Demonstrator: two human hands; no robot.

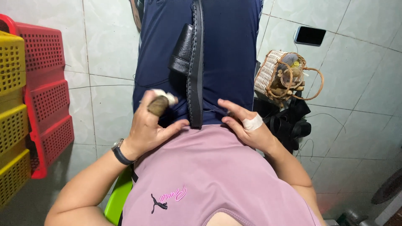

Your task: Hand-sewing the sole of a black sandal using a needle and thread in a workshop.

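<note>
We hold a black leather sandal [195, 62] upright on its edge between our knees, sole edge towards us, and it serves as our landmark. Left of it, our left hand [147, 125] is closed around a brown wooden-handled tool [159, 104] whose tip we cannot make out, thumb resting at the sandal's near end. Right of it, our right hand [247, 125], one finger bandaged, lies with fingers loosely extended; whether it pinches thread we cannot tell. Stitching already lines the visible sole rim, so we judge the sewing well along. Further right sits a wicker basket [272, 75].
</note>
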